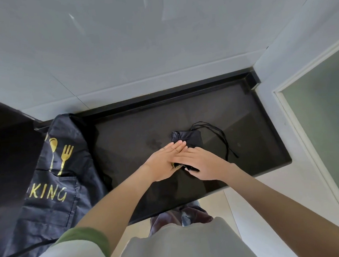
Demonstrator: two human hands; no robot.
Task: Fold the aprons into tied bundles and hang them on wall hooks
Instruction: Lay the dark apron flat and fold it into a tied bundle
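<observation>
1. A spread apron (54, 175) is draping over the nine o'clock end of the black counter (125, 135), showing a gold spoon and fork print and the letters "KING".
2. The left hand (164, 163) is pressing down flat on the near end of the folded apron. Its fingers are lying straight and close together, pointing toward one o'clock and gripping nothing.
3. The folded apron (187, 138) is lying as a small dark bundle at the middle of the counter, its far end sticking out at twelve o'clock beyond the fingertips.
4. The right hand (200, 165) is lying flat on the same bundle, fingers straight and pointing toward ten o'clock, crossing over the left hand's fingers. A bit of black fabric is peeking out from under its palm.
5. The apron's ties (218, 133) are looping loose on the counter at three o'clock of the bundle.
6. A frosted glass panel (323, 119) is standing at the three o'clock side, beyond the counter's end.
</observation>
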